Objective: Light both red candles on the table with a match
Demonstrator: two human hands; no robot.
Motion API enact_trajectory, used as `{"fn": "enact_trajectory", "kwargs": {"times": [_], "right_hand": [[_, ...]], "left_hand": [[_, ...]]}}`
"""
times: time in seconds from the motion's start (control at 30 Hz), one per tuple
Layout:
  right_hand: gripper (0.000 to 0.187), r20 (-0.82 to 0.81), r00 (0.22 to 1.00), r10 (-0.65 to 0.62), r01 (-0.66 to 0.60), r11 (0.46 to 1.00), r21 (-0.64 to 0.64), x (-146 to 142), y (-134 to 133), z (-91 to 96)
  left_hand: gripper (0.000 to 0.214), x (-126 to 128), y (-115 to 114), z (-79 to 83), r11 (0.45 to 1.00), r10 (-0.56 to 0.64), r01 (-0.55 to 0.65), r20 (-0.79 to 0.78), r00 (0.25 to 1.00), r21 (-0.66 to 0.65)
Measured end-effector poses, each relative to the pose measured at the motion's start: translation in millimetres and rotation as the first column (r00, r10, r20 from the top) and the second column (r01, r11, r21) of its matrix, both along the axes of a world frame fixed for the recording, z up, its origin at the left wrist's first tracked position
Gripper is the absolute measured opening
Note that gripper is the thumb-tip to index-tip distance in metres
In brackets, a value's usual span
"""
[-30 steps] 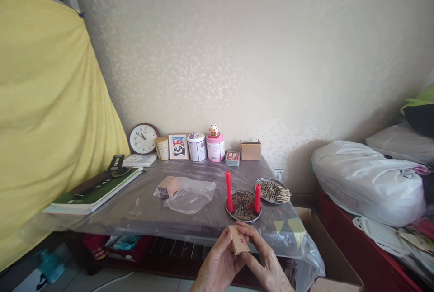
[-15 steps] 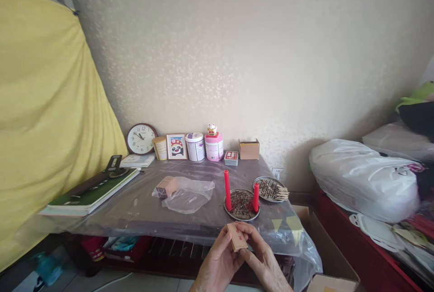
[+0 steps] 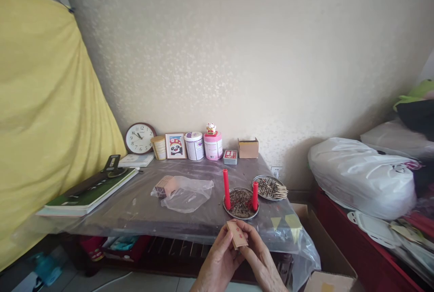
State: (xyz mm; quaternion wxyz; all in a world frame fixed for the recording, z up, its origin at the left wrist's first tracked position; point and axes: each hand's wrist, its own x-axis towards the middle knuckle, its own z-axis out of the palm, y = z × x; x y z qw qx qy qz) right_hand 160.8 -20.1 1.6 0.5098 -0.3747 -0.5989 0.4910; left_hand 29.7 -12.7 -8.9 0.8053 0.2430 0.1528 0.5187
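Note:
Both my hands hold a small tan matchbox [image 3: 238,234] with red print, just in front of the table's near edge. My left hand [image 3: 219,256] grips its left side, thumb along the edge. My right hand [image 3: 259,256] has its fingers at the far end and its thumb at the near end. Beyond the box, two red candles [image 3: 227,190] of different height stand upright on a round metal plate [image 3: 240,216] covered with dark bits. Behind it to the right, a second metal plate [image 3: 259,178] bears many matchsticks [image 3: 280,191], several lined up at its right side.
A clear plastic bag [image 3: 190,195] with a brown paper-covered pack [image 3: 165,186] lies on the plastic-covered table [image 3: 135,210]. At the back stand a clock [image 3: 140,138], a panda picture [image 3: 176,146], cans [image 3: 213,147] and a small cardboard box [image 3: 248,148]. A green book [image 3: 91,188] lies left.
The matchbox has risen slightly and turned a little in my fingers. Both hands keep hold of it. The view has shifted slightly; the things on the table stay put.

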Motion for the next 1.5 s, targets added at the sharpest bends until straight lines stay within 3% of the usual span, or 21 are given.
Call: {"fn": "enact_trajectory", "kwargs": {"times": [0.2, 0.5, 0.7, 0.8, 0.93, 1.1, 1.5], "right_hand": [[0.038, 0.024, 0.998, -0.052, 0.052, 0.999, 0.001, -2.5, -1.6, 0.6], [0.041, -0.036, 0.999, -0.015, 0.015, 1.0, -0.009, -1.0, 0.8, -5.6], [0.039, -0.018, 0.996, -0.082, 0.082, 0.997, -0.001, -8.0, -1.7, -4.0], [0.043, -0.041, 0.999, 0.002, -0.001, 1.0, 0.017, -4.4, -1.0, 1.9], [0.048, -0.115, 0.984, 0.139, -0.14, 0.99, 0.004, 9.6, 4.3, 12.3], [0.026, -0.16, 0.987, 0.0, -0.021, 0.991, -0.134, 20.7, 10.1, 20.4], [0.03, -0.227, 0.973, -0.045, -0.011, 0.971, -0.238, 19.0, 14.1, 10.0]], "left_hand": [[0.025, 1.0, -1.5, 1.7, 1.0, -0.003, 0.003, -0.008, 1.0, 0.009], [0.026, 0.6, -1.3, 3.5, 0.999, 0.019, -0.018, -0.046, 0.999, 0.033], [0.029, 1.2, -1.6, 2.0, 1.0, 0.005, -0.005, -0.022, 1.0, 0.03], [0.029, -1.3, -1.5, 3.5, 1.0, 0.01, -0.01, 0.006, 1.0, 0.023], [0.031, -6.9, -2.4, 8.3, 0.997, 0.024, -0.021, 0.036, 0.999, -0.08], [0.033, -10.7, -3.8, 7.7, 0.989, -0.053, 0.052, 0.0, 0.999, -0.139], [0.032, -2.7, -9.4, -0.7, 0.98, -0.18, 0.17, -0.086, 0.98, -0.103]]}}
